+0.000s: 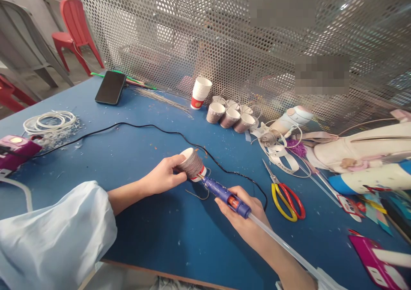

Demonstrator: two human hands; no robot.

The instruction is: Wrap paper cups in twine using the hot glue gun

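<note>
Pinching, the hands [167,173] [245,208] hold a tapering, cord-ribbed cup [192,165] (left) and a cylindrical glue gun [217,189] (right).

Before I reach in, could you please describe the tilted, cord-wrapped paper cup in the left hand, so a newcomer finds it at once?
Over the blue tabletop, find the bare left hand opposite the blue tubular glue gun. That hand holds the white paper cup wrapped in grey-brown cord. It is tilted, unlike the similarly wrapped cups standing upright by the perforated metal screen.
</note>
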